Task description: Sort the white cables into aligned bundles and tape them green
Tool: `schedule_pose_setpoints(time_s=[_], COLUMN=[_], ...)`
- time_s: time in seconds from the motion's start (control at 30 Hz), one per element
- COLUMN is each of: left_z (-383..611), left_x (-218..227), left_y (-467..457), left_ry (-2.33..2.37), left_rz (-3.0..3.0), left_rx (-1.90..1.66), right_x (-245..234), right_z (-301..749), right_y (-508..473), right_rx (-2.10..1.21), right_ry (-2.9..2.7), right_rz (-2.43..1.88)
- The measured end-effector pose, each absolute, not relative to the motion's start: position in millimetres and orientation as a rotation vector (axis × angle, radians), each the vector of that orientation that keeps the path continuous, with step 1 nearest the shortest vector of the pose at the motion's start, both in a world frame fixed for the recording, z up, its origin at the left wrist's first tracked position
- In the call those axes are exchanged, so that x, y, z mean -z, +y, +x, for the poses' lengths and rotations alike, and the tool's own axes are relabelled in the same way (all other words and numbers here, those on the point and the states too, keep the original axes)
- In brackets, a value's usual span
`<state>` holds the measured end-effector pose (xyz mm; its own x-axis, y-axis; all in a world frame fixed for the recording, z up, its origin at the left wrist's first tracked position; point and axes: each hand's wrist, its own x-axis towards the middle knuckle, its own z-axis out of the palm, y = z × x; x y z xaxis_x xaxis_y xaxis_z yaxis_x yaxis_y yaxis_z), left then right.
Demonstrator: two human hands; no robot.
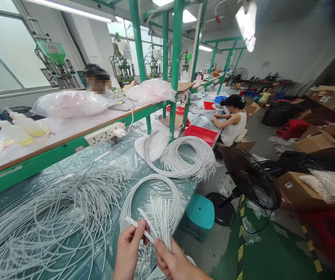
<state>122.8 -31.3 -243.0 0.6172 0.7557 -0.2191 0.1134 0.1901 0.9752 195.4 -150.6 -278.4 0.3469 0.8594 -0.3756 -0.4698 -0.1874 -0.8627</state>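
Observation:
A bundle of white cables (162, 217) fans upward out of my right hand (170, 258), whose fingers are wrapped round it. My left hand (134, 241) pinches the end of a white cable (132, 222) just left of the bundle. Behind both hands lies a coil of white cables (126, 196) on the plastic-covered table. A large loose heap of cables (53, 217) spreads over the table to the left. Farther back rests a second, thicker coil (205, 155), overlapping a thinner ring of cable (147, 155).
A green-edged shelf (53, 153) with a power strip (105, 134) runs along the left. Past the coils are a red tray (201, 134) and a seated co-worker (234, 124). A teal stool (201, 212) and a black fan (252, 179) stand right of the table.

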Motion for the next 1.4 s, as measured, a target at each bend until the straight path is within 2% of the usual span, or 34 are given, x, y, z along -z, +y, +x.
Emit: schedule_pose_setpoints(time_s=[0.13, 0.3, 0.83, 1.23, 1.4], left_z=[124.3, 127.3, 120.2, 122.5, 124.9], left_x=[229.0, 217.8, 219.9, 212.6, 213.6], left_y=[-37.1, -43.0, -39.6, -39.6, -40.8], left_ry=[0.805, 0.765, 0.595, 0.616, 0.628], left_rz=[1.337, 1.266, 1.113, 0.83, 0.903], left_rx=[-0.535, -0.537, -0.536, -0.457, -0.461], right_x=[264.7, 269.3, 268.0, 274.9, 278.2], right_z=[197.0, 203.2, 204.1, 202.4, 204.3], right_y=[-154.1, -163.9, -168.9, -170.5, -171.3], right_rx=[-1.267, -1.348, -1.421, -1.465, -1.491], right_ry=[-0.479, -0.572, -0.741, -0.779, -0.856], right_rz=[-1.234, -1.176, -1.178, -1.161, -1.179])
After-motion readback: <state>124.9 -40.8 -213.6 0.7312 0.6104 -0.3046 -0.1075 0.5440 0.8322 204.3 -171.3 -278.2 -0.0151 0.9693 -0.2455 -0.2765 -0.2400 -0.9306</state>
